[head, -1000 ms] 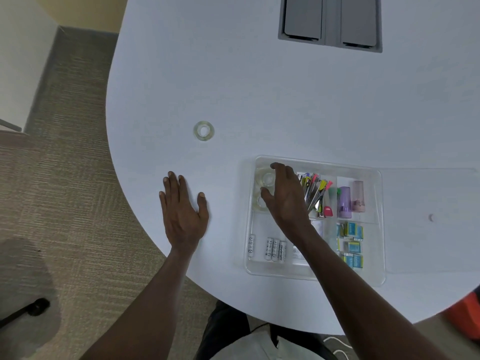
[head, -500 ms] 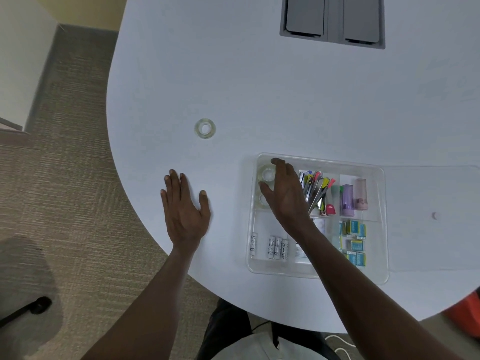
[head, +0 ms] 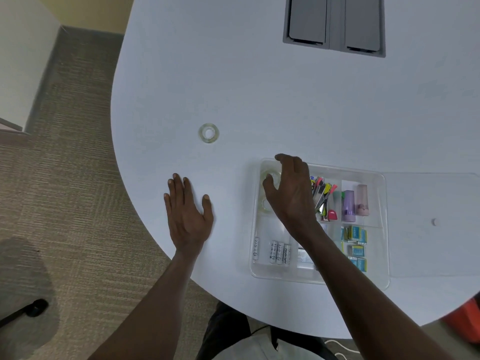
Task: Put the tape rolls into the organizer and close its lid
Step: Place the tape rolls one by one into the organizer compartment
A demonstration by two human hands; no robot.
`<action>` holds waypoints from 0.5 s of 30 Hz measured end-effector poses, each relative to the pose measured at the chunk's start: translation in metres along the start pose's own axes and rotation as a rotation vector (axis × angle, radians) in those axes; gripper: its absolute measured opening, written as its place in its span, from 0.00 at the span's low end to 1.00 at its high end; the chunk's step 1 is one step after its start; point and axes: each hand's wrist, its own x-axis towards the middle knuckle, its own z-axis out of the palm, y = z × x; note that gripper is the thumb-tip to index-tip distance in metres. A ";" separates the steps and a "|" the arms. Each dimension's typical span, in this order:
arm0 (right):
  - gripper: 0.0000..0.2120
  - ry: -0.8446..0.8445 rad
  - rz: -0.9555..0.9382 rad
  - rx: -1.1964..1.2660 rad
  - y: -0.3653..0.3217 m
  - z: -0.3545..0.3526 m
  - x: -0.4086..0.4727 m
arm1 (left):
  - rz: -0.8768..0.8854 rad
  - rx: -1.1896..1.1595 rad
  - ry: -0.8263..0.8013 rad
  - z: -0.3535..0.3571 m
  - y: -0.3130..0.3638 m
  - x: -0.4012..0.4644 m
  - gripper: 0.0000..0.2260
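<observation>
Beneath the right hand (head: pixel 291 193), fingers spread loose, two tape rolls (head: pixel 271 178) sit in the organizer (head: pixel 384 229); left hand (head: pixel 188 214) lies flat, wide, on the counter (head: pixel 259 87).

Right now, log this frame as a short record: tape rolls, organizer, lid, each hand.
tape on table: one roll, lying flat, apart from both hands
tape in organizer: two rolls in the left compartment
organizer: clear, open, near the table edge
lid: flat on the table, right of the organizer
left hand: flat on the table, empty
right hand: over the tape compartment; grip unclear
</observation>
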 end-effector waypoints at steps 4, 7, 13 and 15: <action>0.16 0.021 -0.142 0.061 -0.035 0.002 0.029 | 0.001 -0.004 0.006 0.001 0.000 0.000 0.29; 0.18 -0.108 -0.250 0.027 -0.057 0.017 0.056 | 0.003 -0.009 0.017 0.000 0.001 0.000 0.29; 0.31 -0.434 -0.462 -0.248 -0.071 0.066 0.095 | -0.009 -0.026 0.018 -0.001 0.001 0.001 0.29; 0.32 -0.509 -0.505 -0.360 -0.070 0.079 0.103 | -0.010 -0.031 0.020 -0.001 0.001 0.001 0.29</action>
